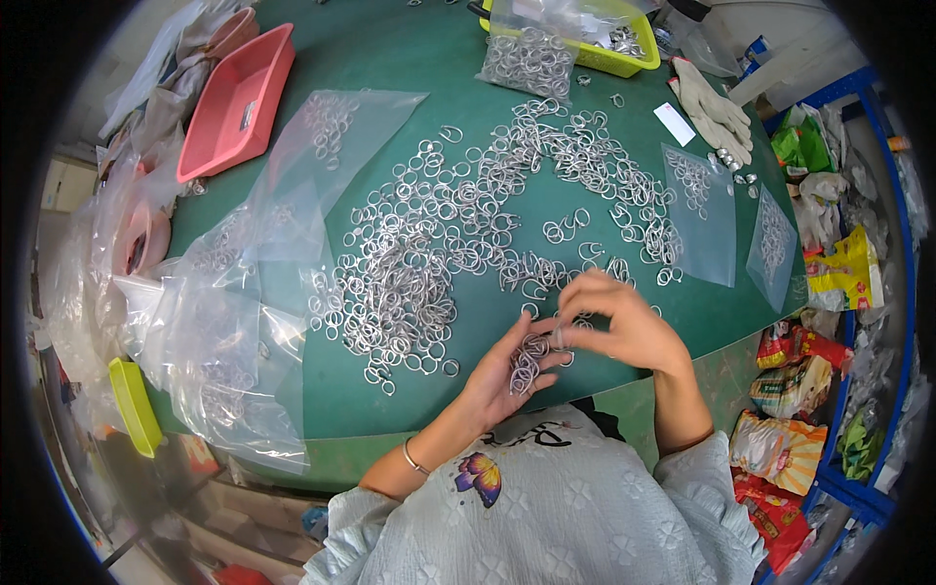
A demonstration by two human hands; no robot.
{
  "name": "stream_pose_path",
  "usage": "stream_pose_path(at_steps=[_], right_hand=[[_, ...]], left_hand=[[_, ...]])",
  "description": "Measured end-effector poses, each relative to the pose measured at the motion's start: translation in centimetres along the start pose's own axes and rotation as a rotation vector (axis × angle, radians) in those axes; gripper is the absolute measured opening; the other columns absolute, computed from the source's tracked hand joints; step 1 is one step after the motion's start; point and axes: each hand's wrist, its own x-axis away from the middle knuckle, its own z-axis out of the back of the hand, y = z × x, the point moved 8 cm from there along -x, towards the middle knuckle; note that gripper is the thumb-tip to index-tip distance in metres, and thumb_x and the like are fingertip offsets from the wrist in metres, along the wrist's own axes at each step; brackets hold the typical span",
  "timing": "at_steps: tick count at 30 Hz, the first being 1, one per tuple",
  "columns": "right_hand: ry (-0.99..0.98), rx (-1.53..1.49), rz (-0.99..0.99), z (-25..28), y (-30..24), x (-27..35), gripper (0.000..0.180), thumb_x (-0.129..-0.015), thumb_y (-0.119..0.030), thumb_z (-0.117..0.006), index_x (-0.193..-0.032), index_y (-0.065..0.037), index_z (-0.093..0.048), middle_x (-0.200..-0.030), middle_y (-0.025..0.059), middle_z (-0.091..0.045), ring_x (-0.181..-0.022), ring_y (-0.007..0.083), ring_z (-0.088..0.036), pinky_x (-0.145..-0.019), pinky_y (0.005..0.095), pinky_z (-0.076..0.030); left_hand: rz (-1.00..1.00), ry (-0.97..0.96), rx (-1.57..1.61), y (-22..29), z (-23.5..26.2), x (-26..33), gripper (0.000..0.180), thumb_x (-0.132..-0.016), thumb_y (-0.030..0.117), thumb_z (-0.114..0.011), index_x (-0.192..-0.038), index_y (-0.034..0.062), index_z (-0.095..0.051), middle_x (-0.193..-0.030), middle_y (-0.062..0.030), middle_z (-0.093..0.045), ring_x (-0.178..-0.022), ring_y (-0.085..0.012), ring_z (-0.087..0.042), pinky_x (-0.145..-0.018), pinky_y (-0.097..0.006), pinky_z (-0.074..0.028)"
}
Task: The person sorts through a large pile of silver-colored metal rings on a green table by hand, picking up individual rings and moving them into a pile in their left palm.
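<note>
My left hand point(495, 383) is palm up near the front edge of the table, cupped around a small pile of silver metal rings point(527, 363). Just to its right, my right hand point(616, 317) reaches over that pile with thumb and fingers pinched together at the rings. What the pinch holds is small, apparently a ring, and partly hidden by the fingers. Beyond both hands, many loose silver rings point(400, 292) spread in a wide arc, heaped thickest at the left. Some of these rings have a gap in them.
Clear plastic bags with rings point(234, 341) cover the table's left side; a flat bag point(700, 219) lies right. A pink tray point(239, 102) stands far left, a yellow-green basket point(624, 58) at the back. White gloves point(714, 109) lie far right, near a blue shelf frame point(858, 88).
</note>
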Motion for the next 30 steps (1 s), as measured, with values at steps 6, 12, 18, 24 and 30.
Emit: stream_pose_path(at_steps=[6, 12, 18, 24, 30], right_hand=[[0.395, 0.349, -0.073, 1.7, 3.0, -1.6, 0.022, -0.072, -0.019, -0.075, -0.082, -0.003, -0.063, -0.086, 0.0075, -0.06, -0.084, 0.0266, -0.052, -0.076, 0.0371, -0.039], [0.381, 0.338, -0.094, 1.4, 3.3, -1.7, 0.019, -0.072, -0.009, -0.075, -0.083, 0.0, -0.062, -0.079, 0.0064, -0.059, -0.072, 0.0206, -0.052, -0.066, 0.0316, -0.042], [0.118, -0.223, -0.165, -0.1, 1.7, 0.0, 0.019, -0.074, -0.012, -0.073, -0.088, -0.003, -0.066, -0.078, 0.0063, -0.063, -0.073, 0.0179, -0.058, -0.065, 0.0297, -0.045], [0.408, 0.389, -0.09, 1.0, 2.8, -2.0, 0.015, -0.075, -0.015, -0.072, -0.08, -0.003, -0.063, -0.083, 0.0076, -0.059, -0.084, 0.026, -0.054, -0.072, 0.0369, -0.041], [0.469, 0.404, -0.054, 1.1, 3.2, -2.4, 0.012, -0.075, -0.01, -0.071, -0.074, -0.003, -0.061, -0.082, 0.0057, -0.058, -0.083, 0.0238, -0.051, -0.075, 0.0351, -0.038]], left_hand=[[0.056, -0.355, -0.046, -1.0, 0.4, -0.6, 0.029, -0.097, 0.03, -0.049, -0.103, 0.0025, -0.057, -0.081, -0.0045, -0.049, -0.053, -0.0051, -0.038, -0.037, -0.015, -0.029], [0.068, -0.381, 0.079, -1.0, 0.9, -0.5, 0.028, -0.096, 0.029, -0.049, -0.101, 0.0023, -0.057, -0.08, -0.0054, -0.048, -0.055, -0.0067, -0.039, -0.037, -0.015, -0.03], [0.012, -0.006, 0.085, 0.3, -0.6, 0.7, 0.03, -0.096, 0.029, -0.05, -0.103, 0.0016, -0.057, -0.083, -0.0067, -0.052, -0.059, -0.0092, -0.044, -0.039, -0.017, -0.035], [0.031, -0.404, 0.073, -0.7, 0.6, -0.6, 0.024, -0.095, 0.023, -0.052, -0.101, 0.0003, -0.058, -0.081, -0.006, -0.054, -0.054, -0.0071, -0.042, -0.037, -0.017, -0.03], [0.084, -0.389, 0.097, -1.0, 1.0, -0.5, 0.024, -0.096, 0.021, -0.048, -0.105, 0.0008, -0.056, -0.08, -0.0057, -0.049, -0.049, -0.0055, -0.035, -0.034, -0.017, -0.026]])
